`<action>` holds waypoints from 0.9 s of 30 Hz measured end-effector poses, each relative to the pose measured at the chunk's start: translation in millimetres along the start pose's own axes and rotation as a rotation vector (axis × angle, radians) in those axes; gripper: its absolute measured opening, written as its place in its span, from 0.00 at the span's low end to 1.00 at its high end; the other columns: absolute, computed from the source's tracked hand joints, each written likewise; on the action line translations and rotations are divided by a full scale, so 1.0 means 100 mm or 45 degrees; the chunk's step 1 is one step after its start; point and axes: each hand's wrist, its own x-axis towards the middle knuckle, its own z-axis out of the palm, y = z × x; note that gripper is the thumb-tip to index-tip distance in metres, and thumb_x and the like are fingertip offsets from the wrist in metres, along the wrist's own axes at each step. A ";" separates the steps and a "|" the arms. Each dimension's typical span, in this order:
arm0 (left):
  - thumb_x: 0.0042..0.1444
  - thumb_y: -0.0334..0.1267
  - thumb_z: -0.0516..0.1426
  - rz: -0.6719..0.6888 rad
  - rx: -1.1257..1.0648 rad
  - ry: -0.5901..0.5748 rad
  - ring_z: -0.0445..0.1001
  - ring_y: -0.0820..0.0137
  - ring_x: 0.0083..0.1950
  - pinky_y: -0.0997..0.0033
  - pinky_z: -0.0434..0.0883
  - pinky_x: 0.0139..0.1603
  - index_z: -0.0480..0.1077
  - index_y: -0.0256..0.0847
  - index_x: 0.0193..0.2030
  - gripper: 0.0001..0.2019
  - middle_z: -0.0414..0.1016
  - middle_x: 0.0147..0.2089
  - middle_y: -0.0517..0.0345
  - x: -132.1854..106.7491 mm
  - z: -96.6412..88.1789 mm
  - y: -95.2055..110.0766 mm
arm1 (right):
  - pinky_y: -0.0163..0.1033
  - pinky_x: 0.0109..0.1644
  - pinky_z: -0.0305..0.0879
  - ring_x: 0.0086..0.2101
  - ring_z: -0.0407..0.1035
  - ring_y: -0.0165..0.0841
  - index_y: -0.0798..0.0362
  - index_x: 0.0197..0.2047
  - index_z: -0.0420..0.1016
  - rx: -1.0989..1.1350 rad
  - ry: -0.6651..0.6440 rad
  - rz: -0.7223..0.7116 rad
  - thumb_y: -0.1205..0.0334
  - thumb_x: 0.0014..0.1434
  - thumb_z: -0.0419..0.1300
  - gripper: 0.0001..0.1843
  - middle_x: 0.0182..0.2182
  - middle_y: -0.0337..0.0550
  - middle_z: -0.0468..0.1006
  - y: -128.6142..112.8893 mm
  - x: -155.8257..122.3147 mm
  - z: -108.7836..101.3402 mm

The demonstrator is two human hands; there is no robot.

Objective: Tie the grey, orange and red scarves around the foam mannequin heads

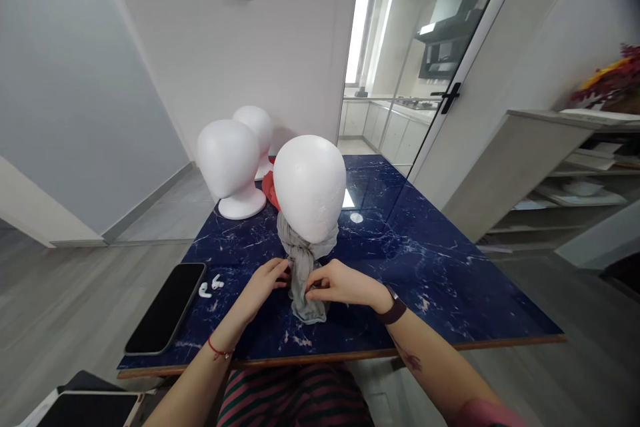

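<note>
A grey scarf (301,273) is wrapped and knotted round the neck of a white foam mannequin head (310,183). Its tail hangs down the front and lies on the table. My left hand (265,283) is at the left edge of this tail, fingers bent and apart, fingertips against or just beside the cloth. From the right, my right hand (340,283) pinches the tail's right edge between thumb and fingers. The scarf's wrap behind the neck is hidden by the head.
Two more white foam heads, a nearer one (230,160) and a farther one (254,123), stand at the back left beside red cloth (270,189). A phone (167,307) and white earbuds (211,285) lie left on the blue marbled table (425,267). A shelf (540,167) stands right.
</note>
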 end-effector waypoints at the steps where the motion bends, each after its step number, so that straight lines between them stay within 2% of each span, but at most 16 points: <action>1: 0.51 0.49 0.56 0.030 0.049 0.056 0.72 0.67 0.42 0.68 0.69 0.42 0.69 0.36 0.42 0.19 0.73 0.42 0.51 -0.01 0.01 0.00 | 0.28 0.26 0.55 0.21 0.60 0.23 0.56 0.38 0.77 -0.006 -0.009 0.015 0.56 0.57 0.58 0.12 0.22 0.36 0.71 0.00 0.00 0.00; 3: 0.48 0.48 0.59 0.072 0.100 0.031 0.73 0.66 0.41 0.68 0.69 0.41 0.65 0.36 0.48 0.24 0.73 0.41 0.51 -0.01 0.07 -0.03 | 0.28 0.28 0.58 0.23 0.64 0.24 0.56 0.43 0.77 -0.011 -0.056 -0.002 0.57 0.57 0.57 0.15 0.25 0.38 0.74 -0.03 -0.01 0.01; 6: 0.47 0.43 0.60 0.056 0.105 -0.085 0.75 0.66 0.36 0.67 0.70 0.38 0.58 0.34 0.54 0.29 0.75 0.35 0.53 0.02 0.17 -0.09 | 0.28 0.32 0.62 0.26 0.68 0.26 0.53 0.52 0.73 0.045 -0.271 -0.049 0.57 0.56 0.59 0.21 0.28 0.39 0.76 -0.09 -0.03 0.02; 8: 0.49 0.43 0.59 0.036 0.113 -0.090 0.75 0.66 0.34 0.67 0.70 0.37 0.56 0.34 0.55 0.29 0.76 0.34 0.53 0.02 0.17 -0.11 | 0.28 0.33 0.63 0.29 0.70 0.26 0.52 0.54 0.72 0.188 -0.382 -0.012 0.56 0.54 0.61 0.23 0.31 0.39 0.77 -0.10 -0.07 -0.06; 9: 0.49 0.44 0.58 0.036 0.128 -0.092 0.75 0.66 0.35 0.67 0.70 0.38 0.56 0.34 0.55 0.28 0.76 0.36 0.52 0.00 0.15 -0.11 | 0.28 0.34 0.64 0.30 0.71 0.27 0.53 0.53 0.72 0.271 -0.365 0.027 0.56 0.54 0.61 0.23 0.32 0.40 0.78 -0.08 -0.10 -0.13; 11: 0.50 0.45 0.58 0.047 0.215 -0.153 0.75 0.65 0.39 0.66 0.70 0.41 0.60 0.35 0.54 0.26 0.76 0.42 0.48 -0.05 0.04 -0.07 | 0.30 0.35 0.66 0.34 0.73 0.30 0.55 0.48 0.75 0.376 -0.138 0.142 0.56 0.55 0.59 0.19 0.36 0.44 0.78 0.01 -0.16 -0.32; 13: 0.49 0.45 0.58 0.087 0.337 -0.172 0.74 0.64 0.44 0.64 0.70 0.46 0.65 0.36 0.50 0.23 0.74 0.48 0.47 -0.09 -0.12 -0.01 | 0.32 0.34 0.67 0.32 0.74 0.32 0.57 0.42 0.76 0.353 0.301 0.290 0.58 0.56 0.56 0.15 0.36 0.47 0.79 0.16 -0.20 -0.51; 14: 0.48 0.45 0.59 0.121 0.378 -0.121 0.74 0.63 0.46 0.64 0.69 0.48 0.67 0.37 0.48 0.21 0.73 0.50 0.48 -0.09 -0.20 0.04 | 0.33 0.33 0.67 0.31 0.74 0.32 0.58 0.40 0.76 0.295 0.549 0.360 0.59 0.57 0.54 0.14 0.34 0.47 0.79 0.25 -0.21 -0.58; 16: 0.47 0.42 0.59 0.217 0.388 0.090 0.73 0.63 0.48 0.62 0.68 0.50 0.69 0.39 0.46 0.19 0.73 0.51 0.49 0.02 -0.32 0.12 | 0.37 0.37 0.69 0.31 0.74 0.33 0.57 0.40 0.75 0.109 0.990 0.445 0.61 0.57 0.53 0.13 0.33 0.47 0.79 0.42 -0.19 -0.65; 18: 0.46 0.37 0.57 0.325 0.300 0.340 0.72 0.64 0.48 0.62 0.68 0.51 0.67 0.38 0.47 0.19 0.72 0.51 0.49 0.25 -0.37 0.18 | 0.41 0.45 0.68 0.37 0.74 0.36 0.56 0.43 0.75 -0.131 1.220 0.453 0.62 0.58 0.51 0.14 0.37 0.48 0.79 0.57 -0.13 -0.63; 20: 0.45 0.30 0.53 0.356 0.187 0.506 0.72 0.65 0.48 0.63 0.69 0.49 0.65 0.37 0.48 0.20 0.71 0.51 0.47 0.55 -0.35 0.21 | 0.43 0.50 0.65 0.43 0.71 0.38 0.56 0.46 0.74 -0.348 1.223 0.446 0.63 0.60 0.49 0.16 0.43 0.51 0.77 0.69 -0.05 -0.54; 23: 0.44 0.25 0.49 0.337 0.216 0.725 0.72 0.66 0.46 0.62 0.69 0.48 0.65 0.35 0.48 0.21 0.71 0.47 0.46 0.92 -0.29 0.20 | 0.42 0.51 0.64 0.44 0.70 0.37 0.59 0.50 0.71 -0.493 1.029 0.446 0.69 0.61 0.46 0.18 0.43 0.54 0.76 0.80 0.06 -0.41; 25: 0.45 0.26 0.48 0.388 0.253 0.772 0.70 0.65 0.47 0.59 0.67 0.52 0.67 0.35 0.46 0.19 0.71 0.46 0.47 1.03 -0.26 0.15 | 0.40 0.49 0.65 0.41 0.71 0.35 0.60 0.51 0.70 -0.491 0.865 0.418 0.71 0.61 0.44 0.19 0.40 0.53 0.76 0.87 0.11 -0.37; 27: 0.45 0.26 0.49 0.442 0.280 0.774 0.70 0.64 0.46 0.55 0.65 0.54 0.68 0.35 0.43 0.17 0.71 0.44 0.48 1.02 -0.26 0.06 | 0.39 0.46 0.66 0.38 0.71 0.34 0.61 0.51 0.70 -0.484 0.767 0.370 0.71 0.61 0.43 0.19 0.38 0.52 0.75 0.93 0.15 -0.36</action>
